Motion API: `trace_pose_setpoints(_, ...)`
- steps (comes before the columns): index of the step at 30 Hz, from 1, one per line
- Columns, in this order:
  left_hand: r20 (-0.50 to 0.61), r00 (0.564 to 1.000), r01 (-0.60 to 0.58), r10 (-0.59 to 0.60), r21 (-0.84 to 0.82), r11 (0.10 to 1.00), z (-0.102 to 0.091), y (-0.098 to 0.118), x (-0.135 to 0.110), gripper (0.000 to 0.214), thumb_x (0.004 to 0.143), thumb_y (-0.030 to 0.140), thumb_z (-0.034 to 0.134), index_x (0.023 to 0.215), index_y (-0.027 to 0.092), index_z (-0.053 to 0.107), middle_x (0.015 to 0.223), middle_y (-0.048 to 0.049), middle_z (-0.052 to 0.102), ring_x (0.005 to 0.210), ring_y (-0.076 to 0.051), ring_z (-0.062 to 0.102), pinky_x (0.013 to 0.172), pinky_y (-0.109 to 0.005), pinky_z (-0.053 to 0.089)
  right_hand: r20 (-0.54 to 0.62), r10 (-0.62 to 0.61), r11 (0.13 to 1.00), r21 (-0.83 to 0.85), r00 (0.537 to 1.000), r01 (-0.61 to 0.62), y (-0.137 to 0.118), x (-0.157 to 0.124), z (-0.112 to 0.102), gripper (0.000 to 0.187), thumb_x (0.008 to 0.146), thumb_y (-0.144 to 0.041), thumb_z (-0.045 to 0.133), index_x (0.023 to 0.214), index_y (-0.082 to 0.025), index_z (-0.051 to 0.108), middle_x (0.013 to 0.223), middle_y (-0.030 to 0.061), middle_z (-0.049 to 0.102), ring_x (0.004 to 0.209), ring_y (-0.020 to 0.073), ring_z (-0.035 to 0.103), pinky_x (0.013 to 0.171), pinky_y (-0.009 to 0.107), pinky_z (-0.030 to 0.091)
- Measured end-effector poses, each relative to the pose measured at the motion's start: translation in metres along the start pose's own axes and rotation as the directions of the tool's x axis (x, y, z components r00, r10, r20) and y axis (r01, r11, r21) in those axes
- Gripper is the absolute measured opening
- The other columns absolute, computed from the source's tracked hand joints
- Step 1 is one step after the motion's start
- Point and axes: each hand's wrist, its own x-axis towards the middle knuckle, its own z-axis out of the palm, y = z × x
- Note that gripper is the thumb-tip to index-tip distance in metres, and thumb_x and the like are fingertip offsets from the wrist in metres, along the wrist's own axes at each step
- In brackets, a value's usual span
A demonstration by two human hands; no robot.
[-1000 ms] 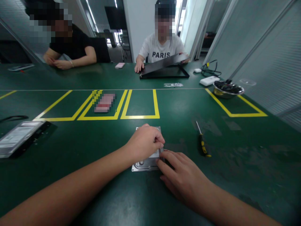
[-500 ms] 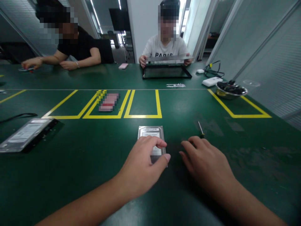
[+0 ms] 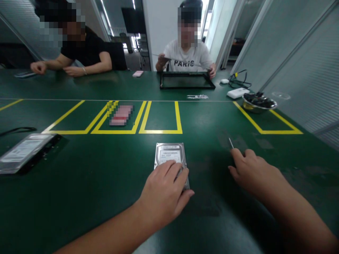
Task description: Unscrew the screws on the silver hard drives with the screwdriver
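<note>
A silver hard drive (image 3: pixel 169 155) with a white label lies flat on the green table in front of me. My left hand (image 3: pixel 169 187) covers its near half, with fingers curled over the top and the thumb by the right near corner. To the right, my right hand (image 3: pixel 249 169) is closed around a screwdriver (image 3: pixel 231 143). Only the thin metal shaft shows, pointing away from me; the handle is hidden under my fingers.
A larger drive unit (image 3: pixel 26 151) lies at the left. Yellow tape outlines (image 3: pixel 161 132) mark the table, with a pink object (image 3: pixel 122 115) inside one. A metal bowl (image 3: pixel 258 107) of dark pieces stands back right. Across the table, one person handles a panel over a black frame (image 3: pixel 188 87).
My left hand has come down onto the hard drive. My right hand moved right and closed on the screwdriver, whose shaft has shifted right. The person opposite tilted the panel.
</note>
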Motion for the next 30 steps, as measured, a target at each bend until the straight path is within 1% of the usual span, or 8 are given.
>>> trace_pose_setpoints(7, 0.000, 0.999, -0.043, 0.043, 0.069, 0.997, 0.001, -0.003, 0.000, 0.051, 0.088, 0.045, 0.066, 0.132, 0.021, 0.057, 0.127, -0.0136, 0.061, 0.119, -0.035, 0.055, 0.095, -0.055, 0.052, 0.120, 0.008, 0.999, 0.039, 0.993, -0.013, -0.004, 0.002, -0.005, 0.032, 0.090, -0.023, 0.044, 0.120, -0.016, 0.055, 0.090, 0.0136, 0.063, 0.072, 0.0308, 0.069, 0.053, 0.035, 0.045)
trace_pose_setpoints(10, 0.002, 0.998, -0.059, 0.059, 0.106, 0.993, 0.002, -0.003, 0.001, 0.044, 0.088, 0.039, 0.068, 0.128, 0.022, 0.060, 0.125, -0.0132, 0.061, 0.118, -0.035, 0.056, 0.092, -0.053, 0.054, -0.060, -0.004, 0.987, 0.160, 0.998, 0.014, -0.002, 0.007, -0.008, 0.029, 0.090, -0.024, 0.045, 0.116, -0.016, 0.056, 0.094, 0.0141, 0.066, 0.072, 0.0274, 0.067, 0.057, 0.035, 0.046)
trace_pose_setpoints(13, -0.004, 0.997, -0.071, 0.072, 0.120, 0.990, 0.002, -0.003, 0.002, 0.039, 0.088, 0.037, 0.067, 0.124, 0.022, 0.062, 0.124, -0.0136, 0.061, 0.117, -0.035, 0.056, 0.092, -0.054, 0.054, -0.288, 0.071, 0.908, 0.415, 0.955, 0.057, 0.003, 0.011, -0.014, 0.032, 0.087, -0.028, 0.051, 0.115, -0.016, 0.059, 0.096, 0.0127, 0.070, 0.077, 0.0249, 0.066, 0.068, 0.037, 0.049)
trace_pose_setpoints(16, -0.017, 0.997, -0.075, 0.078, 0.129, 0.989, 0.001, -0.002, 0.002, 0.035, 0.089, 0.035, 0.064, 0.122, 0.021, 0.063, 0.124, -0.0140, 0.062, 0.118, -0.036, 0.055, 0.092, -0.054, 0.054, -0.392, 0.179, 0.703, 0.693, 0.903, 0.161, 0.006, 0.009, -0.020, 0.035, 0.082, -0.035, 0.061, 0.112, -0.018, 0.064, 0.093, 0.0096, 0.070, 0.074, 0.0224, 0.065, 0.067, 0.036, 0.050)
trace_pose_setpoints(19, -0.004, 0.997, -0.073, 0.074, 0.122, 0.990, 0.000, -0.002, 0.001, 0.035, 0.090, 0.035, 0.062, 0.122, 0.022, 0.063, 0.123, -0.0137, 0.062, 0.118, -0.036, 0.055, 0.092, -0.054, 0.053, -0.336, 0.200, 0.321, 0.910, 0.920, 0.262, 0.002, 0.003, -0.023, 0.039, 0.078, -0.043, 0.071, 0.110, -0.022, 0.065, 0.081, 0.0039, 0.068, 0.069, 0.0191, 0.063, 0.057, 0.030, 0.047)
trace_pose_setpoints(23, 0.004, 0.997, -0.077, 0.077, 0.120, 0.990, 0.001, -0.003, 0.001, 0.035, 0.091, 0.035, 0.059, 0.123, 0.022, 0.062, 0.124, -0.0135, 0.062, 0.119, -0.036, 0.054, 0.092, -0.055, 0.053, -0.227, 0.210, -0.134, 0.957, 0.951, 0.258, -0.011, 0.000, -0.024, 0.033, 0.076, -0.037, 0.073, 0.104, -0.024, 0.063, 0.073, -0.0002, 0.062, 0.061, 0.0152, 0.058, 0.052, 0.027, 0.046)
trace_pose_setpoints(26, 0.001, 0.997, -0.074, 0.074, 0.117, 0.990, 0.001, -0.003, 0.001, 0.035, 0.091, 0.036, 0.059, 0.123, 0.023, 0.062, 0.125, -0.0133, 0.061, 0.119, -0.036, 0.054, 0.093, -0.055, 0.053, -0.195, 0.211, -0.271, 0.930, 0.958, 0.249, -0.021, 0.001, -0.024, 0.026, 0.078, -0.035, 0.070, 0.099, -0.025, 0.060, 0.084, 0.0017, 0.065, 0.063, 0.0138, 0.058, 0.057, 0.029, 0.051)
trace_pose_setpoints(30, 0.009, 0.998, -0.067, 0.066, 0.116, 0.991, 0.001, -0.002, 0.001, 0.035, 0.092, 0.036, 0.058, 0.124, 0.024, 0.062, 0.126, -0.0128, 0.061, 0.120, -0.036, 0.054, 0.093, -0.056, 0.053, -0.231, 0.200, -0.302, 0.910, 0.952, 0.285, -0.031, -0.001, -0.021, 0.019, 0.088, -0.038, 0.063, 0.100, -0.025, 0.057, 0.094, 0.0034, 0.067, 0.069, 0.0132, 0.059, 0.060, 0.027, 0.052)
